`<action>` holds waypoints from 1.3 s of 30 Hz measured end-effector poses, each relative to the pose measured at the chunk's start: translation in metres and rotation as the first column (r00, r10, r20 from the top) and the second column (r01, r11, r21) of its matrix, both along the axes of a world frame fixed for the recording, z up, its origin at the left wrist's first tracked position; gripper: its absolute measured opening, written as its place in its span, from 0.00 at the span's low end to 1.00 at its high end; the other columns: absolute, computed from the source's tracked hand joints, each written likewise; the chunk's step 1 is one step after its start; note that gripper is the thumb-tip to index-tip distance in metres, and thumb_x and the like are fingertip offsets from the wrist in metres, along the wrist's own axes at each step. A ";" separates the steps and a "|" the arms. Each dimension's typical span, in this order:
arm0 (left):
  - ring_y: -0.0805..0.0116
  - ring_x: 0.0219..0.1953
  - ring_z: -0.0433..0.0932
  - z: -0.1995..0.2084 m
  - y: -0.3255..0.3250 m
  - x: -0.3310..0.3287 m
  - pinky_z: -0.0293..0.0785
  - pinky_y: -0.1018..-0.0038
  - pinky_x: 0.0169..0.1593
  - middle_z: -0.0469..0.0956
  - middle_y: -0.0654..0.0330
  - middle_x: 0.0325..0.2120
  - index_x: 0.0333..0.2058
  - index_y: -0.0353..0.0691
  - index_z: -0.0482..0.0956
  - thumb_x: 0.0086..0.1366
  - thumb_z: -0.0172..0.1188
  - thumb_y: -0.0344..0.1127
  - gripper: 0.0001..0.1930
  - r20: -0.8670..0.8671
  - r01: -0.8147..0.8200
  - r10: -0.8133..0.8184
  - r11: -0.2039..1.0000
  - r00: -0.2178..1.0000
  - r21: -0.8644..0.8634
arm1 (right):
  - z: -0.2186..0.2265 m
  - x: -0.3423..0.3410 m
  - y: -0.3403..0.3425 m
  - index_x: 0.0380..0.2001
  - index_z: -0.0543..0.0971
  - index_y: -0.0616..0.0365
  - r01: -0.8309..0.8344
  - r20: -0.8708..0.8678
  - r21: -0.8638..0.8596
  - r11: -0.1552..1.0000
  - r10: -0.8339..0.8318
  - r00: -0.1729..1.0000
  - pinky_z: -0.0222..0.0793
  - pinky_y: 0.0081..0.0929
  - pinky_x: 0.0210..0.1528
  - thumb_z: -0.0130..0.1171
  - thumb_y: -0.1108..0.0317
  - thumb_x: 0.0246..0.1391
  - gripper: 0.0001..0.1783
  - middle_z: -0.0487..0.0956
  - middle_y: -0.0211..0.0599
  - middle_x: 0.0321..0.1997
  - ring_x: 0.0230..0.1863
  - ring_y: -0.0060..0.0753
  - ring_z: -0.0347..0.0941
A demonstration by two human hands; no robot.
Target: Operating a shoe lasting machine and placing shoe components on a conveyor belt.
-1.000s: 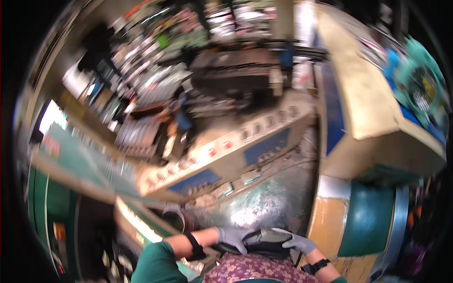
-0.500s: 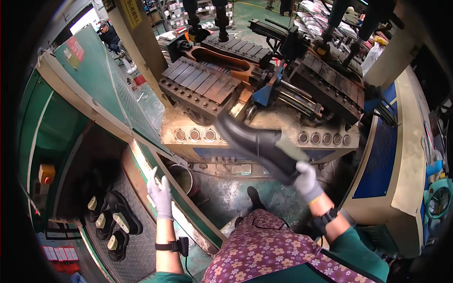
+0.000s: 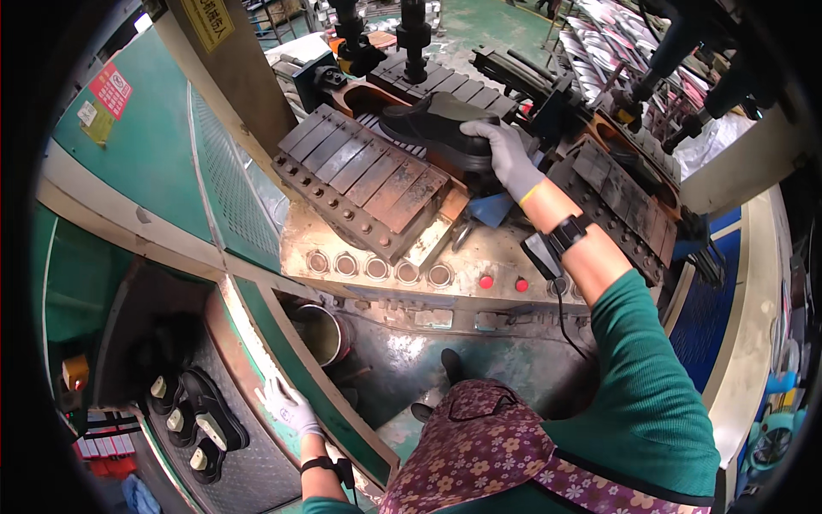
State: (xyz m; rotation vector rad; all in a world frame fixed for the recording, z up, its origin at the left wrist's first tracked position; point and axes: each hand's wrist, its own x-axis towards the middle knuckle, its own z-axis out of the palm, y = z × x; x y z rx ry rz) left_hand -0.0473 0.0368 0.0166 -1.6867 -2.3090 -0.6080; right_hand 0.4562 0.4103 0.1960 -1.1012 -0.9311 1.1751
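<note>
My right hand (image 3: 507,156), in a pale work glove, grips the heel end of a black shoe (image 3: 411,127). A grey-green insert fills the shoe's top. The shoe is over the press machine's orange-brown cradle (image 3: 363,96), between two rows of metal plates (image 3: 364,176); whether it touches the cradle I cannot tell. My left hand (image 3: 287,406), also gloved and empty, is open at the pale edge of the green cabinet, fingers stretched. To its left, several black shoes (image 3: 212,409) with cream inserts lie on the cabinet's dark textured floor (image 3: 270,480).
Round metal-rimmed buttons (image 3: 377,269) and two red ones (image 3: 486,281) line the machine's front ledge. A bucket (image 3: 318,334) stands below, beside the cabinet. Vertical rods (image 3: 413,38) hang above the plates. A second plate set (image 3: 612,201) is on the right.
My right hand has carried the shoe up and away from me, from in front of the ledge to over the cradle. My left hand has lowered along the cabinet edge.
</note>
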 end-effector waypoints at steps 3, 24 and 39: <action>0.50 0.60 0.70 -0.003 0.001 -0.001 0.49 0.53 0.74 0.76 0.50 0.53 0.54 0.34 0.74 0.60 0.51 0.27 0.22 -0.051 -0.031 0.031 1.000 0.998 0.003 | -0.007 -0.010 0.037 0.36 0.79 0.62 -0.057 -0.038 -0.012 0.998 0.057 0.998 0.74 0.25 0.43 0.73 0.68 0.39 0.19 0.81 0.33 0.35 0.37 0.27 0.78; 0.40 0.68 0.58 -0.015 0.004 0.003 0.50 0.51 0.73 0.71 0.49 0.58 0.59 0.35 0.71 0.69 0.47 0.33 0.21 -0.028 -0.067 0.065 0.994 0.998 -0.088 | -0.086 -0.029 0.144 0.50 0.81 0.57 -0.324 0.378 -0.025 0.946 0.309 0.873 0.70 0.25 0.49 0.74 0.67 0.40 0.30 0.82 0.32 0.42 0.43 0.24 0.75; 0.48 0.62 0.67 -0.010 0.012 0.009 0.50 0.55 0.73 0.73 0.47 0.55 0.57 0.32 0.70 0.70 0.47 0.34 0.20 -0.081 -0.050 0.044 0.996 0.996 -0.070 | -0.068 -0.036 0.150 0.43 0.83 0.54 -0.168 0.842 -0.172 0.971 0.234 0.487 0.73 0.39 0.50 0.73 0.56 0.38 0.26 0.84 0.45 0.40 0.45 0.49 0.80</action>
